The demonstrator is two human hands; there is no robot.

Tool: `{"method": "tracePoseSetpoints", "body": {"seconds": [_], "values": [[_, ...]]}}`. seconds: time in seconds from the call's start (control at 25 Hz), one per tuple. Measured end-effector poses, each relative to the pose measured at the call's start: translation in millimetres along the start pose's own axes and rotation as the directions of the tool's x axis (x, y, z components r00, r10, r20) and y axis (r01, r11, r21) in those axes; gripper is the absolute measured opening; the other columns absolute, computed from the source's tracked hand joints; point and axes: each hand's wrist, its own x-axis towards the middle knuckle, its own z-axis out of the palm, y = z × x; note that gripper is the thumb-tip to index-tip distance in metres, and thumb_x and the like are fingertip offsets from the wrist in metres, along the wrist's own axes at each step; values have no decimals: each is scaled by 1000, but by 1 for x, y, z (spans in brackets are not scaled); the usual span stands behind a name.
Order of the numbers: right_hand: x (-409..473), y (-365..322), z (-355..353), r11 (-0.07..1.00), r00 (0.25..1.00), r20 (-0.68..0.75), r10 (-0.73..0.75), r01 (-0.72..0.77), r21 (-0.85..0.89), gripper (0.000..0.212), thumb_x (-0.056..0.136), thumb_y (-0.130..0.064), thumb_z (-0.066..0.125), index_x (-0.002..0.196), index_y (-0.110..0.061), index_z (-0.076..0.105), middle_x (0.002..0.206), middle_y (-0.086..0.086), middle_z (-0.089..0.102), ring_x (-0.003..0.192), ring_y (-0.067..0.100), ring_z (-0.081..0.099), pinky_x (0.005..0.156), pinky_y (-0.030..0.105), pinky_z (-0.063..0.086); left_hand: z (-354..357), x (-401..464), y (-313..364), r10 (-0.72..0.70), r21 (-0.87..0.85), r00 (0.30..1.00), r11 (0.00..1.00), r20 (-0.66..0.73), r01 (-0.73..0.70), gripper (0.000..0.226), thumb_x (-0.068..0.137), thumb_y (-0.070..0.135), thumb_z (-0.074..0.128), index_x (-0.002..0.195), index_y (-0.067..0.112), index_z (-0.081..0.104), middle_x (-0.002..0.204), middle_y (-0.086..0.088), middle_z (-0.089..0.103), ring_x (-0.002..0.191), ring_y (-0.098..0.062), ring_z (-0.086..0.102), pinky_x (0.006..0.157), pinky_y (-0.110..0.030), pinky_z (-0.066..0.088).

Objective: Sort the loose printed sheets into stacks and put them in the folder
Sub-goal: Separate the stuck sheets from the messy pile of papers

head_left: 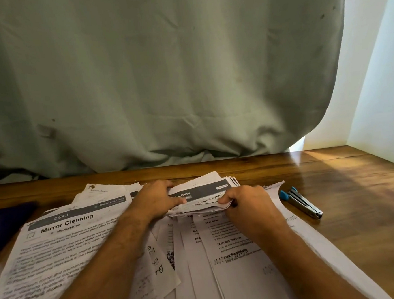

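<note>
Loose printed sheets cover the near half of the wooden table [347,209]. A bundle of sheets [201,195] with a grey "KITCHEN" header is lifted at its far end. My left hand [155,201] grips the bundle's left edge, thumb on top. Its right side is pinched by my right hand [246,204], fingers curled round the paper edge. A "Mirror Cleaning" sheet [58,247] lies flat at the left. More overlapping sheets [222,264] lie under and between my forearms. A dark blue object [5,228], possibly the folder, sits at the left edge, mostly out of view.
A metal tool with blue handle ends [300,202] lies on the table right of the papers. A grey-green curtain [163,81] hangs right behind the table's far edge. A white wall [377,78] stands at the right, with bare wood in front of it.
</note>
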Motion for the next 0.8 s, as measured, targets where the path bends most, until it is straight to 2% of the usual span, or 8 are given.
{"method": "tracePoseSetpoints", "body": {"seconds": [0.16,0.28,0.44,0.52,0.6,0.64,0.68,0.8], "values": [[2,2,0,998,1000,19,-23,24,-61,27,94,-24,62,119,-35,66,127,-4,63,118,17,54,99,34,50,2,4,2,6,-82,1000,997,-26,-8,46,80,45,80,120,27,65,122,3,68,100,-10,58,80,-26,46],[2,9,0,998,998,-47,-39,37,-52,20,93,-26,63,109,-36,70,117,-7,66,106,11,56,91,30,53,3,6,6,16,6,999,1000,-29,-16,38,81,49,78,112,36,61,116,8,66,115,-17,50,96,-37,47],[4,8,0,995,999,-27,-47,44,-85,20,93,-26,63,108,-37,70,110,-8,66,97,10,56,86,28,55,-2,14,10,98,203,995,974,5,-97,52,87,44,73,133,34,51,132,8,61,129,-18,49,120,-45,25],[6,6,-1,993,998,-10,-58,56,-107,21,93,-25,63,110,-36,70,111,-9,67,95,9,55,86,28,55,-11,23,15,106,282,992,952,68,-121,48,89,37,73,133,32,54,130,5,63,121,-18,54,113,-42,37],[7,5,0,991,999,5,-54,54,-122,24,94,-25,62,114,-36,69,115,-7,66,93,9,51,85,29,53,-20,31,23,50,260,983,961,178,-96,42,85,45,75,122,28,62,116,3,66,106,-18,60,92,-35,52],[7,5,0,991,999,13,-48,49,-123,25,94,-25,62,116,-36,68,117,-6,65,95,10,51,86,29,53,-23,34,28,18,255,973,964,230,-78,43,83,48,75,118,26,63,111,3,67,100,-18,61,83,-32,53],[7,5,0,991,999,21,-43,45,-123,27,94,-25,62,118,-35,67,119,-4,64,97,12,51,87,30,52,-25,37,33,-8,255,963,965,269,-64,43,83,48,75,117,24,65,109,2,67,98,-19,62,80,-31,54],[10,2,0,993,999,38,-28,32,-116,29,94,-26,63,122,-34,65,118,-2,64,90,12,49,87,31,52,-27,45,41,-41,260,942,964,333,-51,39,85,43,76,114,19,66,110,-2,69,99,-20,65,88,-33,56]]}}
